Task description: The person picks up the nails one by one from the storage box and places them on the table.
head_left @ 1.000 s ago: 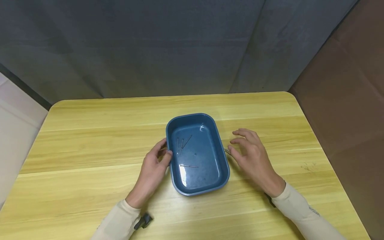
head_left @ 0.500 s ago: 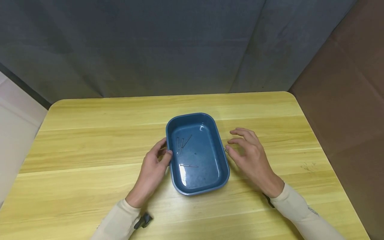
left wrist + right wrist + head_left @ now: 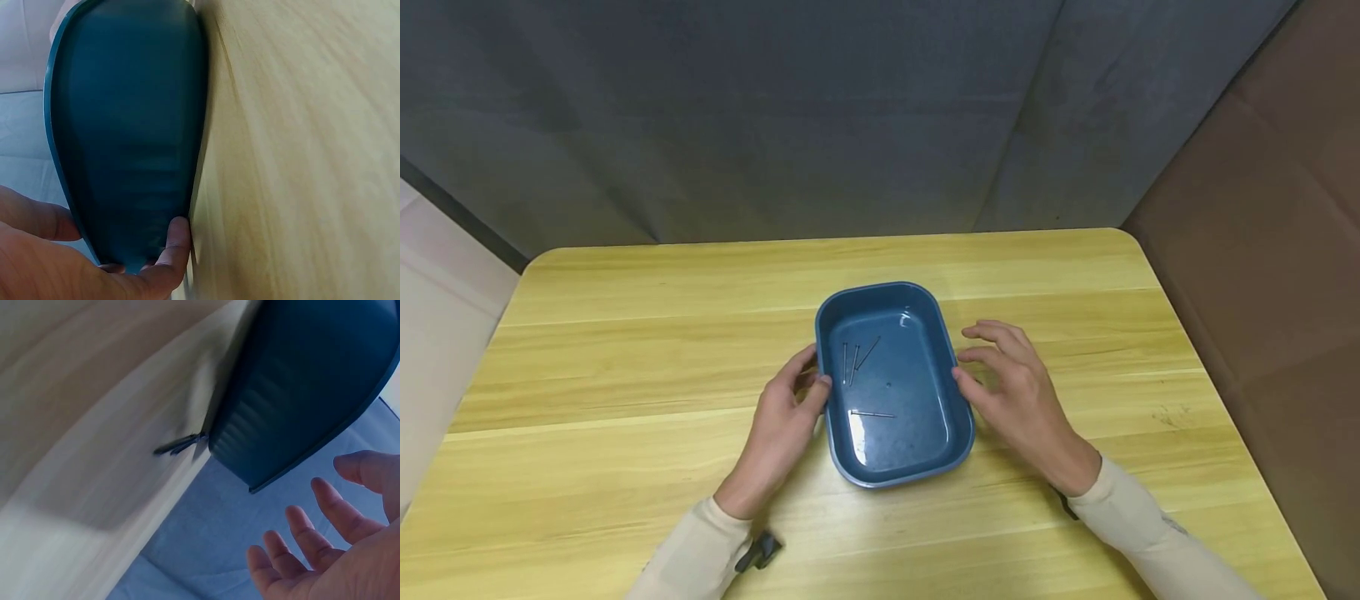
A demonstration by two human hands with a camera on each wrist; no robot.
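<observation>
On the desk, the left hand pinches the blue tray's left rim in a thumb-and-finger grip, while the right hand hovers spread-fingered beside its right rim, above a nail.

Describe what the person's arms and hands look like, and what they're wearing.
Both hands, left hand and right hand, are bare, without gloves. Long, close-fitting beige sleeves cover both forearms to the wrist. A small dark strap-mounted device sits under the left wrist.
</observation>
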